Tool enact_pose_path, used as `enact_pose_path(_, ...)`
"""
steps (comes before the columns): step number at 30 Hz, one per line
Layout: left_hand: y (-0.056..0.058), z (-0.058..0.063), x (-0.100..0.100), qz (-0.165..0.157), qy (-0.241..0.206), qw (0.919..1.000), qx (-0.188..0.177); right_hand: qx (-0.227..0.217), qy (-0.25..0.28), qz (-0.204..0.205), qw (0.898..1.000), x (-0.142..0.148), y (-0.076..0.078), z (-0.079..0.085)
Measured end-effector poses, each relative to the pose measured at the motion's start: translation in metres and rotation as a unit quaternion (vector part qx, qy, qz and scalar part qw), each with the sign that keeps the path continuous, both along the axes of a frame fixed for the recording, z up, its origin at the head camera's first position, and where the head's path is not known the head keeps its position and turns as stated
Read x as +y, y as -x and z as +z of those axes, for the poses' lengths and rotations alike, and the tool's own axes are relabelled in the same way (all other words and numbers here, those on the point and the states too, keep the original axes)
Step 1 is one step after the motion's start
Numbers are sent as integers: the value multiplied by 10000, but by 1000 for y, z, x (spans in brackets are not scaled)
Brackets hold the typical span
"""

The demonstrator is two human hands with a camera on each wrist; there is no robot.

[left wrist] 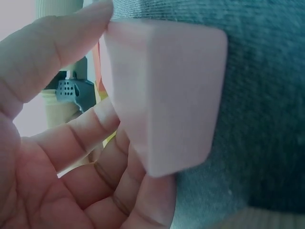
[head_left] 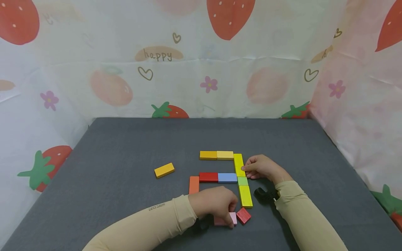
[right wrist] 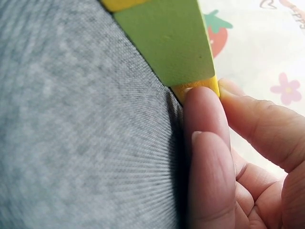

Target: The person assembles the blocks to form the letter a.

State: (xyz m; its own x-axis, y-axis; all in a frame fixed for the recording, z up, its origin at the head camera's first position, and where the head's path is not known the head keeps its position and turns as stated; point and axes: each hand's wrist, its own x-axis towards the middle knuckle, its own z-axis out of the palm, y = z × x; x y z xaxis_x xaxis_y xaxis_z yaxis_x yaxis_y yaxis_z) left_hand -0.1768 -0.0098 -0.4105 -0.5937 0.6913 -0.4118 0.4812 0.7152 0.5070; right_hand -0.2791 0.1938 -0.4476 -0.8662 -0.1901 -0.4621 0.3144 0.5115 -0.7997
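In the head view my left hand (head_left: 216, 202) is low over the near side of the mat. It pinches a pale pink block (left wrist: 186, 95) between thumb and fingers, close to the grey cloth. Right beside that block lies a small red block (head_left: 243, 215), turned at an angle. My right hand (head_left: 262, 167) is at the right edge of a long yellow block (head_left: 239, 164), thumb over its top edge and curled fingers against its side. A green block (head_left: 243, 181) adjoins that one, followed by another yellow block (head_left: 245, 196).
An orange-yellow block (head_left: 216, 155) and a pale yellow one (head_left: 225, 155) form the far row. Red (head_left: 208, 177) and blue (head_left: 227, 178) blocks make a middle row, with an orange block (head_left: 194, 184) at its left end. A loose yellow-orange block (head_left: 164, 170) lies farther left.
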Motion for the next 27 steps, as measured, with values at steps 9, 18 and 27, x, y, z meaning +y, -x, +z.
enact_pose_path(9,7,5,-23,389,-169,9987,270,-54,-25,23,10000,1,1,0)
enact_pose_path(18,15,14,-60,-22,82,9968,797,-62,-73,94,9999,1,0,2)
enact_pose_path(27,13,14,-81,-855,152,9905,1066,-93,-77,65,9999,1,1,0)
